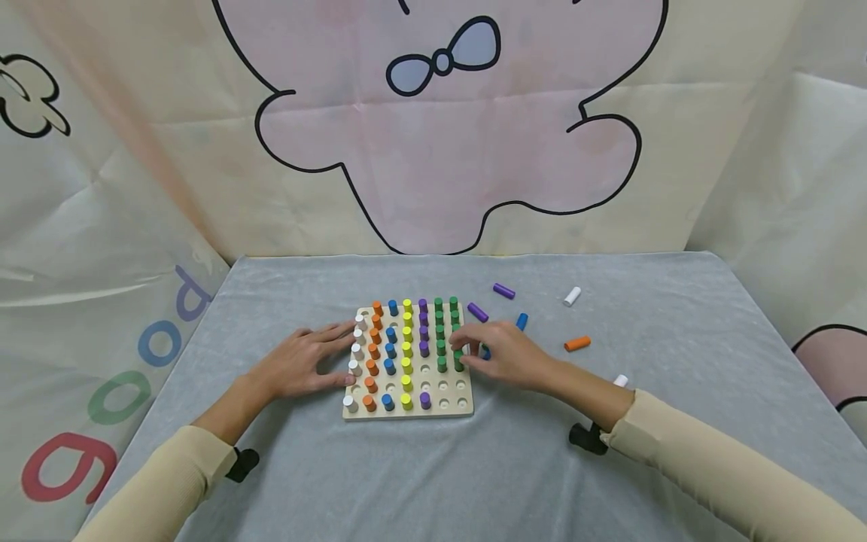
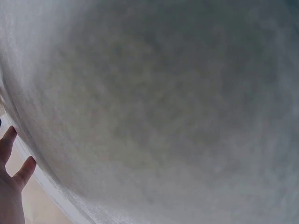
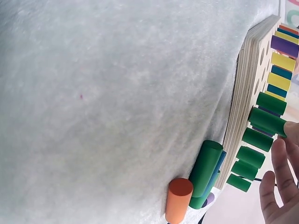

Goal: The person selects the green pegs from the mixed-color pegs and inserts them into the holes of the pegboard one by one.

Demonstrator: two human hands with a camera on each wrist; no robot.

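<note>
A wooden pegboard [image 1: 451, 411] lies on the cloth, filled with columns of white, orange, blue, yellow, purple and green pegs. My right hand [image 1: 506, 354] is at its right side. Thumb and fingertip pinch a green peg [image 3: 266, 120] that stands in the outer green column, a little taller than its neighbours. On the left, my left hand [image 1: 301, 363] rests against the board's edge beside the white pegs [image 1: 356, 351], fingers straight. Only part of the left hand shows in the left wrist view. Several holes are bare at the near right corner.
Loose pegs lie to the board's right: purple ones [image 1: 504, 290], a white peg [image 1: 572, 296], a blue peg [image 1: 521, 321], an orange peg [image 1: 578, 344] and a white peg [image 1: 620, 381] by the right forearm. Green pegs [image 3: 205, 163] lie close beside the board. Grey cloth [image 1: 406, 482] covers the table.
</note>
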